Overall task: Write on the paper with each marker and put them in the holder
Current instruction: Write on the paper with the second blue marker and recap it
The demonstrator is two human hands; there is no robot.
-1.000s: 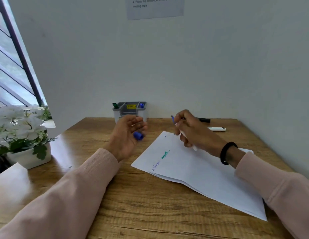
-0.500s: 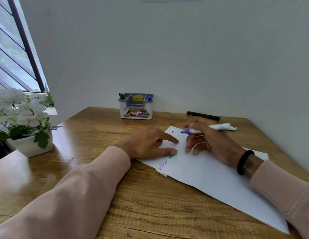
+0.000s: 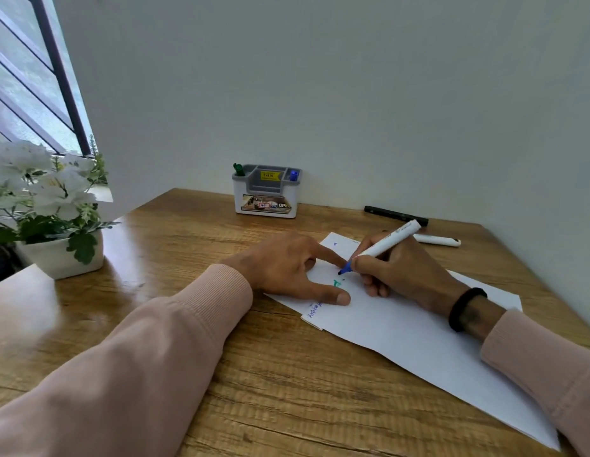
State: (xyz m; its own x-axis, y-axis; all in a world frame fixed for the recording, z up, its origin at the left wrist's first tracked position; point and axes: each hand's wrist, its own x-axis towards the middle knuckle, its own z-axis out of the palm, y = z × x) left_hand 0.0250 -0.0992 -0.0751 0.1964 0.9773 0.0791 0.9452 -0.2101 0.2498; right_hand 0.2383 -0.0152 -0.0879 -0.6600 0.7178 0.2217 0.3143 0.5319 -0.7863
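Observation:
White paper (image 3: pixel 418 338) lies on the wooden desk, bearing small green and blue marks near its left end. My right hand (image 3: pixel 402 275) grips an uncapped blue marker (image 3: pixel 382 247), its tip touching the paper. My left hand (image 3: pixel 287 268) lies on the paper's left edge, index finger and thumb spread; whether the blue cap is under it is hidden. A grey and white holder (image 3: pixel 266 201) stands by the wall with a green marker (image 3: pixel 238 169) and a blue marker (image 3: pixel 294 175) in it. A black marker (image 3: pixel 395 215) and a white marker (image 3: pixel 437 240) lie behind my right hand.
A white pot of white flowers (image 3: pixel 52 222) stands at the desk's left edge beside a window (image 3: pixel 26 87). A plain wall closes the back and right sides. Bare wood of the desk (image 3: pixel 174 232) stretches between the pot, the holder and my left hand.
My left hand, which held a blue cap in the air, came down onto the paper's edge. My right hand turned the marker upright and brought its tip down to the paper.

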